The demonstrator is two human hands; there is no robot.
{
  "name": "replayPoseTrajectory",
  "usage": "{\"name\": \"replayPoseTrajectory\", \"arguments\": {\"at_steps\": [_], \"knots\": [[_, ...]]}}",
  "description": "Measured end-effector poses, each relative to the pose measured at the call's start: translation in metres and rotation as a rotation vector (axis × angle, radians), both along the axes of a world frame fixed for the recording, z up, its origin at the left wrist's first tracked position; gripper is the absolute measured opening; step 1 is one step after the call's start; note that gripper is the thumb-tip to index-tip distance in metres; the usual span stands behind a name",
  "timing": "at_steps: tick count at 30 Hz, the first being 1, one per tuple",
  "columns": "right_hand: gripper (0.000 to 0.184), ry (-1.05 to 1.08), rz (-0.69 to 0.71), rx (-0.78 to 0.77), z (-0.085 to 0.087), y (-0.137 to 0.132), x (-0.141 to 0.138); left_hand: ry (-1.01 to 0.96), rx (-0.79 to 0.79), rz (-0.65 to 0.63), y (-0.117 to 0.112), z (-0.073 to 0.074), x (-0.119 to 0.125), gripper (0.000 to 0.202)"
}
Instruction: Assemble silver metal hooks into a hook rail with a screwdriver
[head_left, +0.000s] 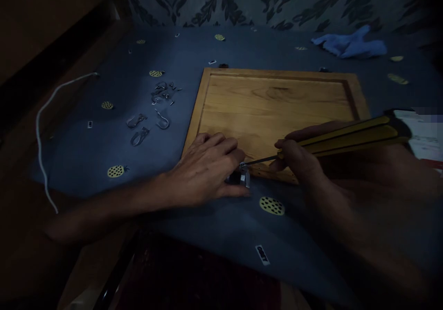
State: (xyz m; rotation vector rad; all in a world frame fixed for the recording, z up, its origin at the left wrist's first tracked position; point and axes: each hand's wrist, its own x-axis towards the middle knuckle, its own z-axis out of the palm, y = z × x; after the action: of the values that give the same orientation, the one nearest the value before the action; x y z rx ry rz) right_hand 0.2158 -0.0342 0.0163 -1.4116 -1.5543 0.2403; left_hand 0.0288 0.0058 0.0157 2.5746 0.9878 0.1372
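A wooden board [277,102] with a grooved border lies flat on the cloth-covered surface. My left hand [211,167] rests over its near edge, fingers closed about a small metal fitting [244,178] at that edge; the fingers partly hide it. In my right hand [304,162] is a screwdriver [346,137] with a yellow and black handle. Its thin shaft points left, and the tip meets the fitting beside my left fingertips. Whether a screw sits under the tip is too dark to tell.
Left of the board lie several metal hooks [139,136] and a scatter of small screws [172,86]. A crumpled blue cloth [353,42] is at the back right. A white cord [39,134] hangs along the left side. Pineapple prints mark the dark tablecloth [207,236].
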Motion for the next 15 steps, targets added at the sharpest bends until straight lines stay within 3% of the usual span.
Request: {"name": "replayPoseTrajectory", "arguments": {"at_steps": [4,10,15], "knots": [[0.021,-0.096,0.047,0.007,0.002,-0.002,0.005,-0.014,0.012,-0.003,0.001,-0.001,0.0,0.054],[0.045,-0.28,0.278,-0.09,0.015,-0.005,0.019,-0.021,0.02,-0.001,0.0,-0.004,-0.001,0.054],[0.024,-0.269,0.175,0.017,0.007,0.001,0.019,-0.027,0.022,-0.004,0.001,-0.004,-0.001,0.055]]}}
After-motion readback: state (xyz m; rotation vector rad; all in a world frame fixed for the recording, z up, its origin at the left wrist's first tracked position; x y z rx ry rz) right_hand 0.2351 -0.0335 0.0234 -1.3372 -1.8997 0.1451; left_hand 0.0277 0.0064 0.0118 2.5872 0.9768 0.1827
